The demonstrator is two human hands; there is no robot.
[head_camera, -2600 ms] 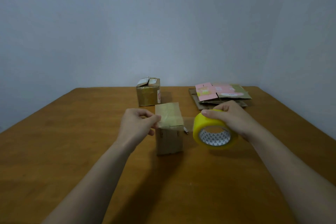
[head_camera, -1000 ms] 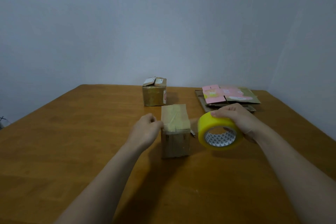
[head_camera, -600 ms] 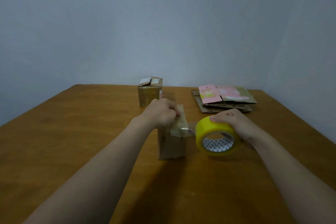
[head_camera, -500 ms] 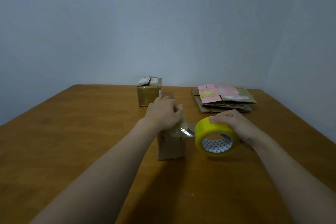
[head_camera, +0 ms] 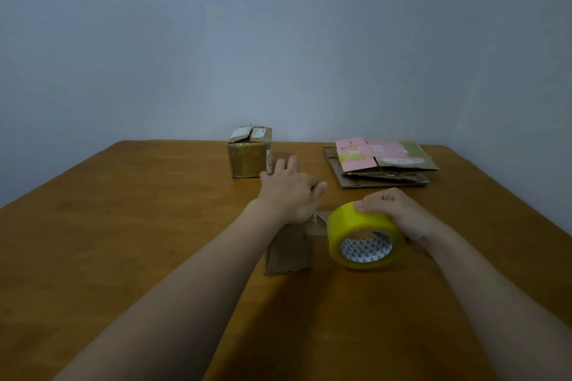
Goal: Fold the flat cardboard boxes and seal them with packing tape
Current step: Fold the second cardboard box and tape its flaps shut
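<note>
A small brown cardboard box [head_camera: 289, 252] stands upright in the middle of the table. My left hand [head_camera: 291, 192] lies flat on its top with straight fingers pointing away from me, and it hides the top face. A strip of tape [head_camera: 318, 223] runs from the box's upper right edge to the yellow tape roll [head_camera: 365, 237]. My right hand [head_camera: 399, 212] grips the roll from above, just right of the box.
A folded, taped box [head_camera: 250, 153] stands at the table's far middle. A stack of flat cardboard boxes [head_camera: 382, 164], pink one on top, lies at the far right. The wooden table [head_camera: 123, 226] ends near a grey wall.
My left hand has gone from pinching the tape at the box's left edge to lying flat over the top, sliding away from me. The roll stays in my right hand, close to the box.
</note>
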